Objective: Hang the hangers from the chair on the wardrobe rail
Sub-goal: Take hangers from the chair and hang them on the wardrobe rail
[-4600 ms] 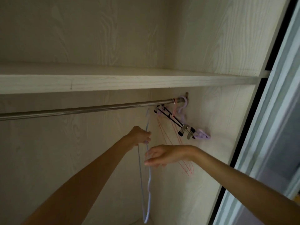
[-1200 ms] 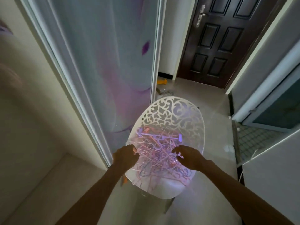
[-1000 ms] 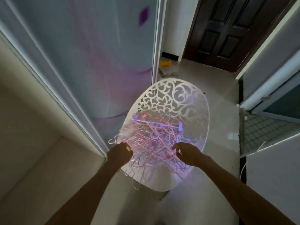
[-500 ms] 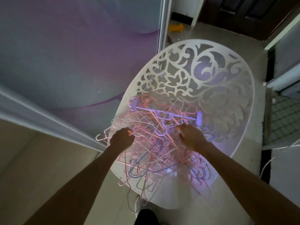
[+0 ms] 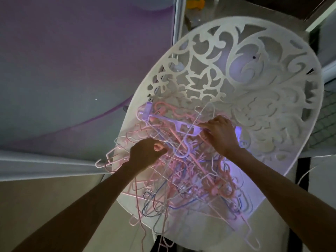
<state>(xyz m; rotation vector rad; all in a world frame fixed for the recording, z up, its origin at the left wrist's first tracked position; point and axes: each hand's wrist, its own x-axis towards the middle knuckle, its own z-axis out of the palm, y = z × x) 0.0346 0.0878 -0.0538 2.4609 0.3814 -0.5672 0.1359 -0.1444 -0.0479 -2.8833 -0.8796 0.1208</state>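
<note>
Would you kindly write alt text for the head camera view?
Two hands reach into a tangled pile of hangers on a white chair: the left hand grips thin wires, the right hand rests on a lilac clip hanger.

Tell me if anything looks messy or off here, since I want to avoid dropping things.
The hangers lie in a tangled heap on the white chair, not stacked. Several hooks and wires stick out past the seat's near and left edges, hanging over the floor, so pulling one could drag others off.
</note>
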